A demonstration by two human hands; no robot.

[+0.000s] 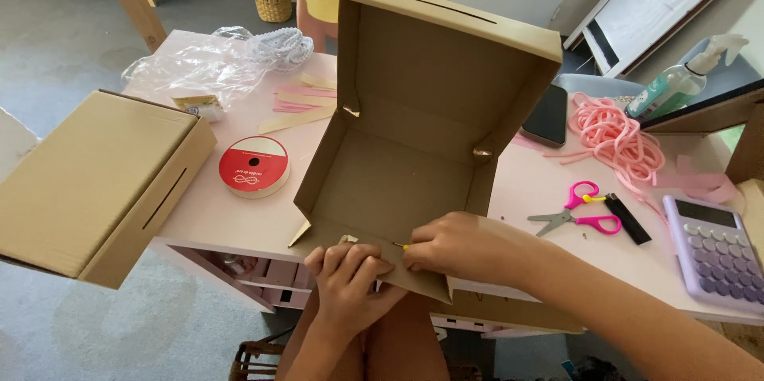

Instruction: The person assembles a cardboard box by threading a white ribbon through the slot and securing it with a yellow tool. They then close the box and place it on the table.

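Here I see both hands pinching the front flap of the open cardboard mailer box (414, 134): left hand (348, 285) fingers clamped underneath, right hand (458, 247) pressing on top. Light, stiff board; creases easily, best held at folds.

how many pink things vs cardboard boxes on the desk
Pink things: 2, the cord pile and the scissors with pink handles
Cardboard boxes: 2, the open box under both hands and the closed box
Total: 4

— What can't you make out?
— My left hand (348, 280) covers the open box's (414, 126) front flap. The closed box (95, 182) runs off the left edge.
— Anything else?
— The yellow bit at my right hand (454, 247) is too small.
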